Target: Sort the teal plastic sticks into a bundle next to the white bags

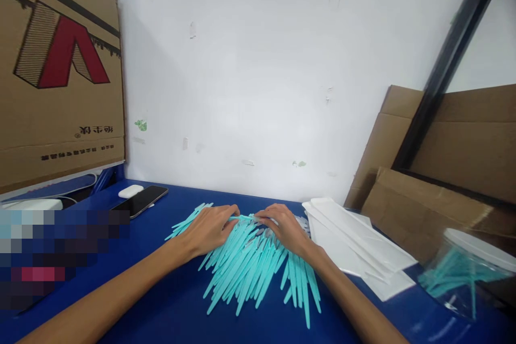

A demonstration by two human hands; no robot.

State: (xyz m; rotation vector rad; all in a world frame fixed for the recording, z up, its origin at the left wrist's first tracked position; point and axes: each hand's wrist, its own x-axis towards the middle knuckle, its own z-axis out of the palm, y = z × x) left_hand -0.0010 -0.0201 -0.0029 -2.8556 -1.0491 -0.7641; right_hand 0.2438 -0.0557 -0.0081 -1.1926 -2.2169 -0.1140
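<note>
Many turquoise plastic sticks (242, 269) with tapered ends lie in a fanned heap on the blue table (161, 301). At the heap's far edge, my left hand (213, 226) pinches one end of a turquoise stick (244, 217) held crosswise. My right hand (284, 226) has its fingers closed at the stick's other end, where a small pale or clear part shows. A smaller group of sticks (187, 221) lies beyond my left wrist, and another group (300, 279) is beside my right forearm.
White paper or plastic bags (355, 242) lie right of my right hand. A clear tub (463, 274) of turquoise sticks stands at the far right. A phone (141, 201) and a white case (130, 191) are at the back left. Cardboard (423, 215) leans at right.
</note>
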